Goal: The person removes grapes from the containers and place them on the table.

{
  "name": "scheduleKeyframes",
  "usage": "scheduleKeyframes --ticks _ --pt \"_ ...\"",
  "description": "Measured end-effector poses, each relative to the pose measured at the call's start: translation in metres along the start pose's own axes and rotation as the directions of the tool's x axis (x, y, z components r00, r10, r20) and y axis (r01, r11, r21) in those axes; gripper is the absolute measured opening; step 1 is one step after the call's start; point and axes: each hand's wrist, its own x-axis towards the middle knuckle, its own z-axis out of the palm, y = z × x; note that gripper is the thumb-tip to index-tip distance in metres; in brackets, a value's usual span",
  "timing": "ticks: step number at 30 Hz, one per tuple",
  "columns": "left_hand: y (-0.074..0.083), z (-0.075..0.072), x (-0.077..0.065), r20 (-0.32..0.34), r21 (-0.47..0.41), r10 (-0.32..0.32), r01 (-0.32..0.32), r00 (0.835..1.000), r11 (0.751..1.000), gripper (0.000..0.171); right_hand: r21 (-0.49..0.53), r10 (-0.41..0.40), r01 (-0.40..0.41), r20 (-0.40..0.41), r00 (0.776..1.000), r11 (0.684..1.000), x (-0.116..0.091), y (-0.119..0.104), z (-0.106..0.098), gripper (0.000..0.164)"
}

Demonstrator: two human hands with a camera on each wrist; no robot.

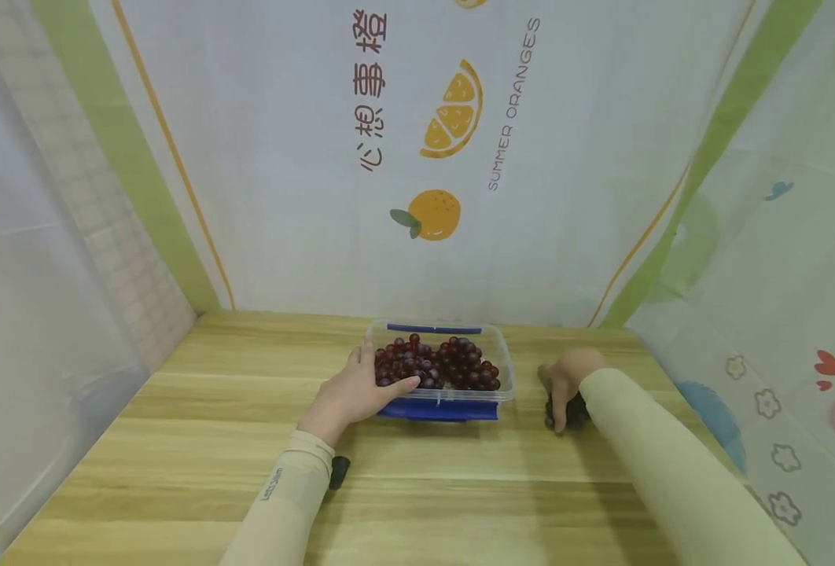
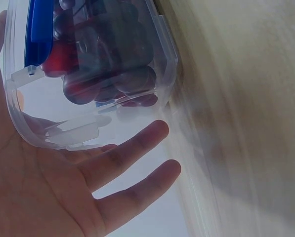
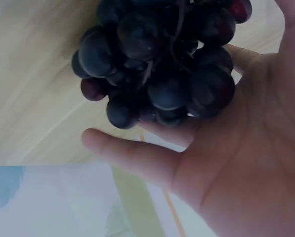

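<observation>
- Nearest the camera, a cream fabric sleeve (image 1: 286, 491) is worn on each forearm, the left one lettered "LetsSlim".
- Both arms are stretched over a pale yellow, wood-grained tabletop (image 1: 424, 487).
- At right, a dark purple bunch of round grapes (image 3: 157, 64) is gripped by the right hand (image 1: 569, 385), fingers curled about it, the little finger held apart; whether the tabletop is touched cannot be told.
- A clear plastic rectangular container with blue clips (image 1: 460, 395), filled with dark red grapes (image 1: 470, 365), is touched on its left side by the left hand (image 1: 350, 393), fingers spread.
- Beyond, a white curtain with green bands (image 1: 276, 196) is printed with oranges, "SUMMER ORANGES" and "心想事橙".
- The right side is lined by a white sheet (image 1: 729, 299) patterned with flowers and hearts.
</observation>
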Motion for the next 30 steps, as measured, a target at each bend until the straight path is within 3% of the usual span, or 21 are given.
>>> scheduleKeyframes --ticks 6,16,24,30 --pt "0.002 -0.002 0.000 -0.006 0.013 0.007 -0.007 1.000 1.000 0.136 0.084 -0.048 0.045 0.036 0.998 0.995 0.012 0.014 0.005 0.126" --pt "0.001 -0.001 -0.001 0.005 0.016 -0.002 0.002 1.000 1.000 0.135 0.195 -0.128 0.127 -0.008 0.992 0.972 0.020 0.023 0.010 0.065" --pt "0.000 0.000 -0.001 0.007 0.004 0.000 0.000 1.000 1.000 0.135 0.251 -0.050 0.071 -0.091 0.995 0.965 0.023 0.014 0.011 0.082" --pt "0.000 -0.002 -0.001 0.006 0.000 -0.001 0.001 1.000 1.000 0.135 0.299 0.037 0.000 -0.121 0.992 0.954 0.017 0.007 0.007 0.086"
